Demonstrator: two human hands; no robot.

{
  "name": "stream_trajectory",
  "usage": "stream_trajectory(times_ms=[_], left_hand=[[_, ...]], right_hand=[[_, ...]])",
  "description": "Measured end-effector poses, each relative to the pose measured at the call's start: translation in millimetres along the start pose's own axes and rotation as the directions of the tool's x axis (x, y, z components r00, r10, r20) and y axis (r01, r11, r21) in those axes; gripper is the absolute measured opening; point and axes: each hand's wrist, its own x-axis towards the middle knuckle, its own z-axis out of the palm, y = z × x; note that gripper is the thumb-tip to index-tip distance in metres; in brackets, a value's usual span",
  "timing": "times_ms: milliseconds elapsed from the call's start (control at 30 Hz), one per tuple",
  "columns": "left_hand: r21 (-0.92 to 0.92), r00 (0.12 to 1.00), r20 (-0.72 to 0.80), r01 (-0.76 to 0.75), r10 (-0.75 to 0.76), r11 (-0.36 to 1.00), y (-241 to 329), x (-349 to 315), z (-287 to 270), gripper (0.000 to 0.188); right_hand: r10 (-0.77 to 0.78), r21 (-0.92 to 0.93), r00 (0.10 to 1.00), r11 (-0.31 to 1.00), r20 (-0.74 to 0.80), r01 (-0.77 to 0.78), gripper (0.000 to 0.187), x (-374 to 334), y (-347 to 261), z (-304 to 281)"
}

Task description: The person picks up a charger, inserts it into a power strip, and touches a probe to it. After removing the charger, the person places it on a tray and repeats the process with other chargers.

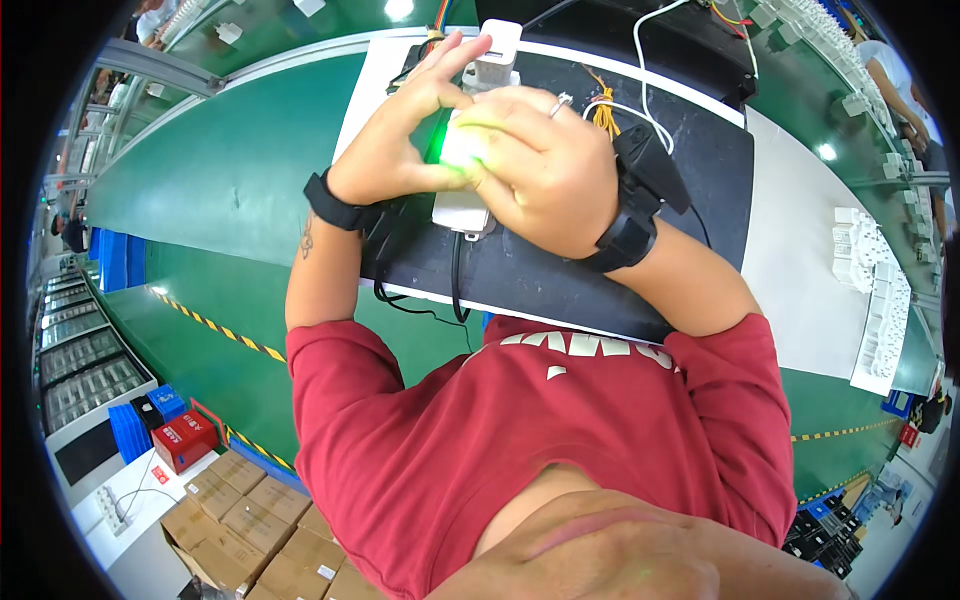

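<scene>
A small white block (462, 148), brightly lit with a green glow at its left side, sits between my two hands above the black mat. My right hand (545, 165) is closed, its fingertips and thumb pressed on the block. Around its left side curve the thumb and index finger of my left hand (400, 135), while the other fingers stretch upward. Just beyond the fingers stands a white charger-like block (499, 45) with a slot in its face. Below my hands lies a white housing (462, 213) with a black cable. Glare and fingers hide much of the lit block.
A black mat (715, 190) covers the board under my hands. Right of my hands lie an orange wire bundle (605, 115), a white cable (642, 70) and a black device (655, 165). White plastic parts (858, 250) and a white tray (884, 325) sit farther right.
</scene>
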Motion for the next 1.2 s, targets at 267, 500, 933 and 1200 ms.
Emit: stream_trajectory(times_ms=[267, 500, 933, 1200], left_hand=[[-0.342, 0.974, -0.032, 0.2, -0.224, 0.918, -9, 27, -31, 0.069], [-0.052, 0.952, 0.002, 0.306, -0.306, 0.951, -10, 51, -1, 0.071], [0.995, 0.978, -0.002, -0.019, -0.206, -0.097, -169, 120, -86, 0.028], [0.977, 0.971, 0.129, -0.159, -0.202, -0.139, -259, 130, -74, 0.018]], right_hand=[[0.045, 0.03, 0.999, 0.999, -0.022, -0.044, 0.012, 2, -8, 0], [0.183, 0.007, 0.974, 0.983, 0.136, -0.186, 0.047, 7, -13, -86], [0.844, -0.456, 0.432, 0.263, -0.317, -0.85, 0.04, -77, 373, -217], [0.869, -0.493, 0.46, 0.323, -0.184, -0.808, 0.046, -81, 544, -204]])
